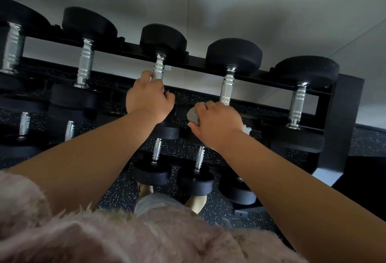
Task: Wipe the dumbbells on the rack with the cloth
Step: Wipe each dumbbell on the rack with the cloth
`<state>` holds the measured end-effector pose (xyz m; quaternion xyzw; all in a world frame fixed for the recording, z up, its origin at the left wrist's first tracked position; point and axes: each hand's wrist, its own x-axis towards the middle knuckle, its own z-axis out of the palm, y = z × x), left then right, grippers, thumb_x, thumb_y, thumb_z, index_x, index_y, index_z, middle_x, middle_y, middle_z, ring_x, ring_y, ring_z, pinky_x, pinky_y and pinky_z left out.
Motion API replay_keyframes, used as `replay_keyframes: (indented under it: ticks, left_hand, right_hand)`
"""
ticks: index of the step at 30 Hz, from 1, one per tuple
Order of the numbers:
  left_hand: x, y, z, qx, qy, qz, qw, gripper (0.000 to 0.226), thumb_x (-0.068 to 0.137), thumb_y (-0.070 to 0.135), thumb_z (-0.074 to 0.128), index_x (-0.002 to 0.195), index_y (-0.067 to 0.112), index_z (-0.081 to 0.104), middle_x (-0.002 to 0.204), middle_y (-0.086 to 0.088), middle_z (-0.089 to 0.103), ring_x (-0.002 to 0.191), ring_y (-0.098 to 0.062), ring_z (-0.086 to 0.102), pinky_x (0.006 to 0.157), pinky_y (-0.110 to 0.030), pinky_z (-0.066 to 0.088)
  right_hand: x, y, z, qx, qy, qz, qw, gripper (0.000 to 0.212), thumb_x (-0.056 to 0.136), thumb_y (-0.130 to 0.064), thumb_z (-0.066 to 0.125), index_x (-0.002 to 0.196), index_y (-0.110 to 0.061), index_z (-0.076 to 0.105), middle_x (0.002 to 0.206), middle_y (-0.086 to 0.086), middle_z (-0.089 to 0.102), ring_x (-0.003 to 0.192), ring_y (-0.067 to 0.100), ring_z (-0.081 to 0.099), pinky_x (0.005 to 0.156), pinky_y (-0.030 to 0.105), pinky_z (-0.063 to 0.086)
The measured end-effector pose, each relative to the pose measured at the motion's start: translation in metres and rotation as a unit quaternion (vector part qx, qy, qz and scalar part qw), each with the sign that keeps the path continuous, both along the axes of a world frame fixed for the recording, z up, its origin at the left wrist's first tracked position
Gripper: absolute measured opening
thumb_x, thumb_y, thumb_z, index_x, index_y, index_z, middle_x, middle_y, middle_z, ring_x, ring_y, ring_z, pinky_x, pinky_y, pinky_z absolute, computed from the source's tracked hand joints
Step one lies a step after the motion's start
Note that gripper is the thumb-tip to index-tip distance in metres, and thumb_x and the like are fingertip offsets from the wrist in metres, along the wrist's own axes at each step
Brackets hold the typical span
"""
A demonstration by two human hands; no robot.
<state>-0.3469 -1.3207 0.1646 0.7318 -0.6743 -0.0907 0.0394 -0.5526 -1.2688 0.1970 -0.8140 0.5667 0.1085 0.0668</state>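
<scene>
Left hand (pixel 148 95) grips handle (pixel 158 68); right hand (pixel 217 119) clutches cloth (pixel 193 114).

Black dumbbells (pixel 163 53) – chrome handles – racked (pixel 346 120); grey cloth (pixel 193 116) bunched.

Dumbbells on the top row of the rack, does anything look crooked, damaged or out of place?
Nothing stands out. The dumbbells sit evenly along the rack. The left hand grips one chrome handle; the right hand holds the grey cloth at the next dumbbell.
</scene>
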Motion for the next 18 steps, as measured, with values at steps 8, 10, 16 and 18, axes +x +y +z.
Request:
replay_keyframes:
  ticks: [8, 10, 16, 18]
  left_hand:
    - [0.001, 0.000, -0.001, -0.008, 0.011, -0.002, 1.000, 0.023, 0.092, 0.043, 0.059, 0.091, 0.021, 0.067, 0.144, 0.000, 0.050, 0.102, -0.024, 0.058, 0.069, -0.034, 0.043]
    - [0.001, 0.000, -0.001, -0.010, 0.012, -0.002, 1.000, 0.023, 0.092, 0.043, 0.059, 0.091, 0.021, 0.066, 0.144, 0.001, 0.050, 0.103, -0.024, 0.058, 0.070, -0.034, 0.043]
    - [0.000, -0.001, -0.001, -0.008, 0.011, 0.000, 1.000, 0.028, 0.093, 0.044, 0.060, 0.095, 0.018, 0.069, 0.146, -0.002, 0.049, 0.106, -0.027, 0.059, 0.074, -0.037, 0.046]
    - [0.000, 0.000, -0.001, -0.007, 0.011, 0.000, 1.000, 0.028, 0.092, 0.044, 0.059, 0.095, 0.018, 0.069, 0.146, -0.002, 0.049, 0.107, -0.028, 0.059, 0.074, -0.037, 0.045]
  right_hand:
    - [-0.061, 0.025, 0.011, 0.043, -0.139, -0.154, 0.977, 0.071, 0.089, -0.082, 0.040, 0.135, -0.028, 0.049, 0.112, -0.006, 0.061, 0.103, 0.017, 0.062, 0.083, 0.037, 0.056]
    - [-0.055, 0.027, 0.012, 0.047, -0.141, -0.204, 0.968, 0.068, 0.091, -0.080, 0.042, 0.130, -0.024, 0.048, 0.109, -0.003, 0.057, 0.102, 0.019, 0.060, 0.085, 0.038, 0.055]
    - [0.012, 0.001, 0.003, -0.011, -0.005, -0.030, 0.999, 0.056, 0.098, -0.059, 0.050, 0.133, -0.015, 0.048, 0.127, 0.009, 0.054, 0.117, 0.030, 0.051, 0.102, 0.045, 0.043]
    - [0.021, -0.009, 0.001, 0.026, 0.007, -0.009, 1.000, 0.046, 0.100, -0.050, 0.052, 0.132, -0.017, 0.051, 0.128, 0.008, 0.057, 0.119, 0.030, 0.051, 0.102, 0.044, 0.041]
